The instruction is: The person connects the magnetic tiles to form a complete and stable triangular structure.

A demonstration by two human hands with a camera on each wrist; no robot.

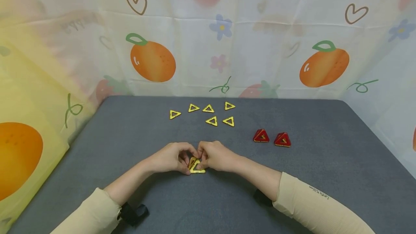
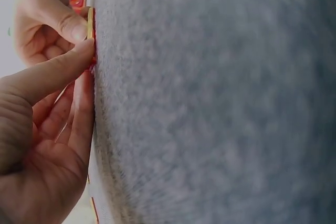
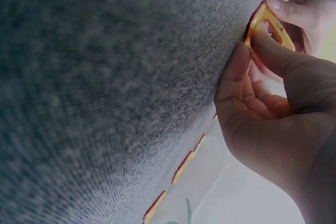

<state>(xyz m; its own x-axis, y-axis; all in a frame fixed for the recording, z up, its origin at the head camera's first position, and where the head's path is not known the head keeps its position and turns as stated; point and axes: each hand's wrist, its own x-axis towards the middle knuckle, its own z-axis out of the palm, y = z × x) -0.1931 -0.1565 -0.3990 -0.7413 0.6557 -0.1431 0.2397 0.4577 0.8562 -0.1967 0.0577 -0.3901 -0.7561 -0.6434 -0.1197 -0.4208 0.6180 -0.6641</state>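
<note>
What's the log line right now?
left hand and right hand: gripping yellow pieces | six loose yellow triangles: flat, beyond | two red pyramids: at right

Both hands pinch a red-edged yellow triangle by the grey tabletop.

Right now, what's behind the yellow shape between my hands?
Beyond the yellow shape, six yellow triangles lie on the table, two red pyramids farther right. Your left hand and right hand hide the spot directly behind it.
</note>
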